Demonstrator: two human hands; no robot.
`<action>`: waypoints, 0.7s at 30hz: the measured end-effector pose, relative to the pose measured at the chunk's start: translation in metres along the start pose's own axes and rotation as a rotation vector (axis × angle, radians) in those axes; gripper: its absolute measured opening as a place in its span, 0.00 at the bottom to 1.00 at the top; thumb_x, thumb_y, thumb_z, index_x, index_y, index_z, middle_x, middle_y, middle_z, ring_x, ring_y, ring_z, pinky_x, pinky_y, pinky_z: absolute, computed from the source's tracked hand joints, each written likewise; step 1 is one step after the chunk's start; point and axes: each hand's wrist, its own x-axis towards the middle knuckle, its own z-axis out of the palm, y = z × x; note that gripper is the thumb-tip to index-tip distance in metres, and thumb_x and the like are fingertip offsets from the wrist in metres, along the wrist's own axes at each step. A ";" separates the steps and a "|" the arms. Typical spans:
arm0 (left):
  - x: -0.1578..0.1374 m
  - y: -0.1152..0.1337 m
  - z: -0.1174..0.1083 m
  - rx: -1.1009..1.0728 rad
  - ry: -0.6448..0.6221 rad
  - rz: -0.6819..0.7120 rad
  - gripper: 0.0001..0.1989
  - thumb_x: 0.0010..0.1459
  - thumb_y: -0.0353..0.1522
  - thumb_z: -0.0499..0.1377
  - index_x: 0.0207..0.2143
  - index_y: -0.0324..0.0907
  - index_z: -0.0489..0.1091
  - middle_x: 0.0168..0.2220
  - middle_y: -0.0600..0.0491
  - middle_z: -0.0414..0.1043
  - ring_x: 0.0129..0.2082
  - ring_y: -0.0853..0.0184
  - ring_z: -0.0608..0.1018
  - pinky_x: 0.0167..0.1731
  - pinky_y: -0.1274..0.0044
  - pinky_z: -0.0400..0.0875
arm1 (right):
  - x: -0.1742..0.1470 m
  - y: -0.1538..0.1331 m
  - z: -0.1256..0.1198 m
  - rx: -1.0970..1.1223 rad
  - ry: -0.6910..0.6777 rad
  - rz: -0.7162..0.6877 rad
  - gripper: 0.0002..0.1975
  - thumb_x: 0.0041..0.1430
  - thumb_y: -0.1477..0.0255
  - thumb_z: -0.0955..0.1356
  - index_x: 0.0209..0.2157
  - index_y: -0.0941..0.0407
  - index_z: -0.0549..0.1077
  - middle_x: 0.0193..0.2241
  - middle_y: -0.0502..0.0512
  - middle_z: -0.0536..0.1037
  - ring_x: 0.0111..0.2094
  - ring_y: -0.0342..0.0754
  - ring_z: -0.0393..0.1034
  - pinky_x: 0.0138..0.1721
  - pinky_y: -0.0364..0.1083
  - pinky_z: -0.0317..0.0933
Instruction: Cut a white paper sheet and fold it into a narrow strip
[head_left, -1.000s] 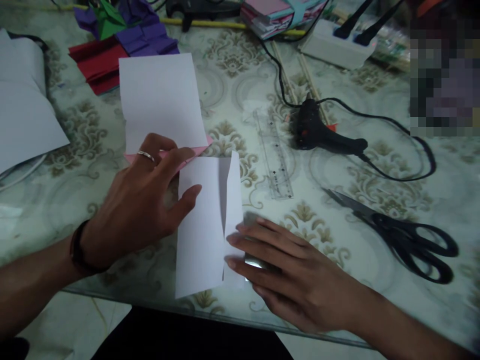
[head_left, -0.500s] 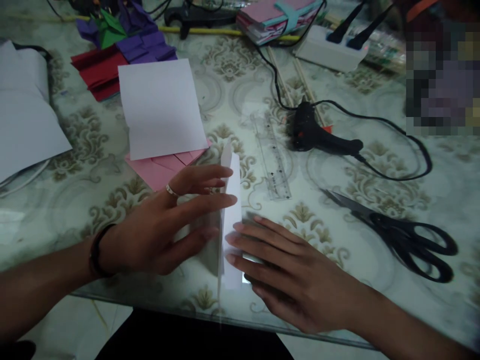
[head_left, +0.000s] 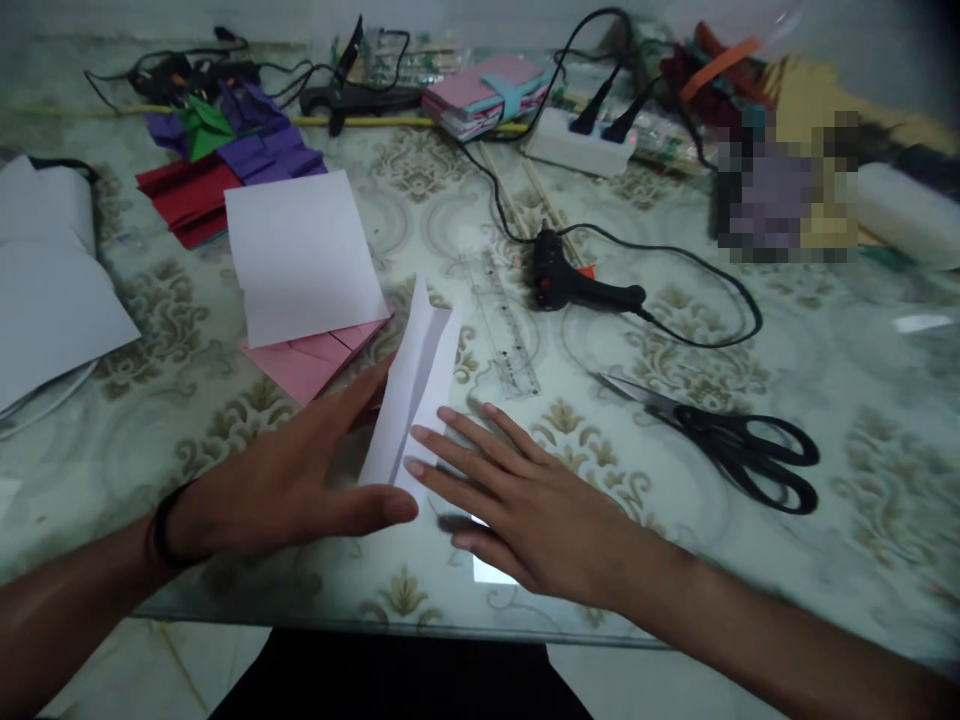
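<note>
A folded strip of white paper stands partly opened along its creases in front of me, its left flap raised. My left hand is at its left side, the thumb stretched out by the paper's near end. The other left fingers reach behind the raised flap and are partly hidden. My right hand lies spread and flat, its fingertips on the paper's right panel. Just beyond, a white sheet rests on a pink folded paper. To the right of the strip lies a clear ruler.
Black-handled scissors and a black glue gun with a looping cord lie to the right. Farther back are a white power strip, a pink paper bundle and purple folded paper. More white paper is at left.
The narrow paper strip has spread open and tilted, its left flap now raised. My left fingers have gone from its top to behind the flap. The view has shifted right and up.
</note>
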 end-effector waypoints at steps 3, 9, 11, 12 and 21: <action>0.000 -0.004 0.005 0.156 0.041 0.015 0.45 0.62 0.43 0.66 0.73 0.45 0.46 0.71 0.40 0.59 0.67 0.48 0.68 0.61 0.62 0.73 | 0.010 -0.002 -0.002 -0.040 0.042 0.014 0.30 0.73 0.63 0.64 0.71 0.58 0.58 0.73 0.61 0.55 0.74 0.63 0.44 0.71 0.69 0.46; -0.002 -0.016 0.014 0.275 0.102 0.053 0.32 0.68 0.33 0.55 0.71 0.42 0.52 0.67 0.46 0.66 0.63 0.55 0.74 0.65 0.65 0.69 | 0.019 0.024 -0.029 -0.118 0.210 0.019 0.23 0.74 0.73 0.63 0.67 0.59 0.65 0.68 0.66 0.66 0.71 0.59 0.55 0.70 0.65 0.51; -0.003 -0.014 0.009 0.307 0.038 0.007 0.28 0.69 0.30 0.52 0.70 0.42 0.57 0.63 0.45 0.72 0.56 0.57 0.79 0.60 0.68 0.73 | 0.018 0.039 -0.038 -0.136 0.284 0.029 0.21 0.73 0.70 0.65 0.64 0.58 0.68 0.64 0.67 0.71 0.68 0.61 0.60 0.68 0.67 0.52; -0.004 -0.013 0.005 0.318 0.007 -0.017 0.26 0.69 0.29 0.51 0.69 0.42 0.60 0.60 0.46 0.75 0.52 0.59 0.81 0.57 0.70 0.75 | 0.017 0.045 -0.041 -0.118 0.307 0.039 0.20 0.72 0.70 0.66 0.62 0.58 0.70 0.61 0.67 0.74 0.65 0.61 0.64 0.67 0.67 0.53; -0.004 -0.012 -0.030 0.323 0.118 -0.026 0.24 0.67 0.39 0.60 0.64 0.51 0.68 0.57 0.51 0.78 0.53 0.60 0.81 0.56 0.72 0.73 | 0.014 0.046 -0.034 0.211 0.290 0.064 0.05 0.68 0.74 0.70 0.40 0.55 0.80 0.35 0.56 0.81 0.38 0.52 0.74 0.45 0.55 0.65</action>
